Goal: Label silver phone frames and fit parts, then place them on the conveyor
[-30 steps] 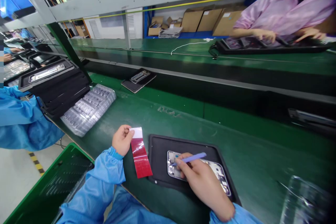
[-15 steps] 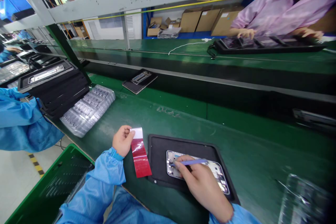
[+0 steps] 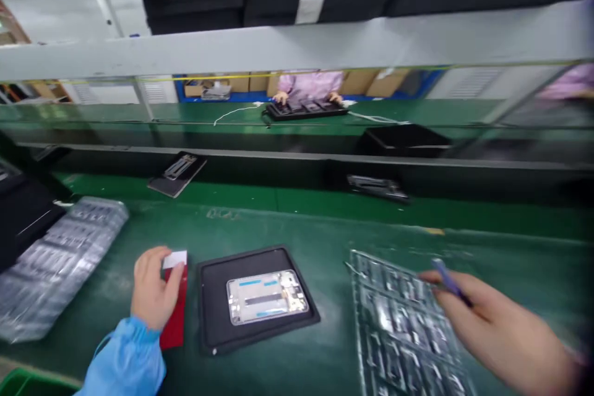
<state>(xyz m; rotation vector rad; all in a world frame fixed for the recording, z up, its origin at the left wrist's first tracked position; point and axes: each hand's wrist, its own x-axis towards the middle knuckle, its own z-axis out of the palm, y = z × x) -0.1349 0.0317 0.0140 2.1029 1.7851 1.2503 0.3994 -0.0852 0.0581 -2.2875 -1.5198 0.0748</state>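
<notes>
My left hand [image 3: 155, 288] pinches the white top end of a red strip [image 3: 174, 320] lying on the bench. Beside it, a silver phone frame [image 3: 262, 304] with blue patches rests on a black padded tray [image 3: 215, 322]; neither hand touches it. At the right, my right hand [image 3: 492, 322], blurred by motion, grips a thin purple plastic stick [image 3: 446, 279]. That hand hovers by the right edge of a clear plastic tray [image 3: 394, 312], whose rows of pockets hold small parts too blurred to name.
Several clear blister trays [image 3: 69, 253] lie at the left. Farther back are a dark board bearing another phone frame [image 3: 179, 168] and one more frame [image 3: 377, 187] on the dark recessed strip. Across the bench, a person in pink [image 3: 310, 83] works at a black tray [image 3: 304, 110].
The view has swung to the right. My right hand has left the phone frame and moved right to the clear tray, keeping the purple stick. My left hand still holds the red strip.
</notes>
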